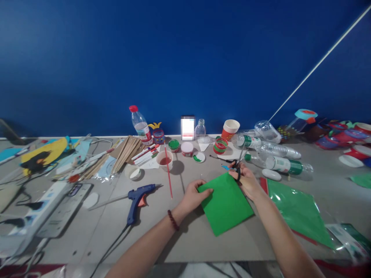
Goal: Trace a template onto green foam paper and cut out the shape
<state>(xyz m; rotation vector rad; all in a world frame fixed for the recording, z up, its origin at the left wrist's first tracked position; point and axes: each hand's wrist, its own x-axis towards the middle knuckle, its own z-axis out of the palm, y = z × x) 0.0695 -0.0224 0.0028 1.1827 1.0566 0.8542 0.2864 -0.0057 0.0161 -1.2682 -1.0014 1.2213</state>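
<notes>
from a distance, i am seeing the green sheet (227,206) right of the frame's lower centre, looking light and bendable, probably calling for an edge hold; the left hand (198,194) is pinching its left corner, the right hand (248,180) is gripping the black scissors (238,173).

Single head-worn view, forward and down
From near above the flat grey tabletop (199,245), it faces the plain blue wall (185,58).
</notes>
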